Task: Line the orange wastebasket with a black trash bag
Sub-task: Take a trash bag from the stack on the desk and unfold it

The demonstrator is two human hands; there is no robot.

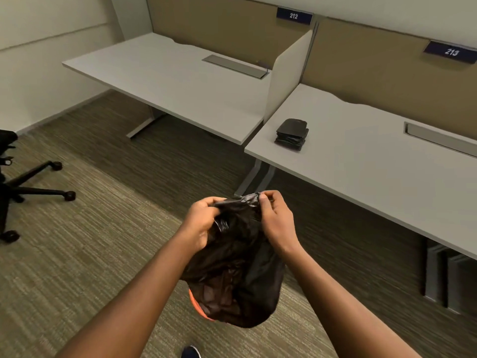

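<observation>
Pinching black trash bag (232, 254) (both hands' fingers (263, 200)).

Thin, crinkled black plastic film with a faint sheen is seen in the trash bag (232, 257). A smooth orange plastic rim is shown by the wastebasket (198, 304). The folded bags (292, 134) on the right desk (361, 161) look slightly glossy. The desk is surfaced in smooth matt laminate. The carpet (77, 254) is woven, rough and striated.
</observation>
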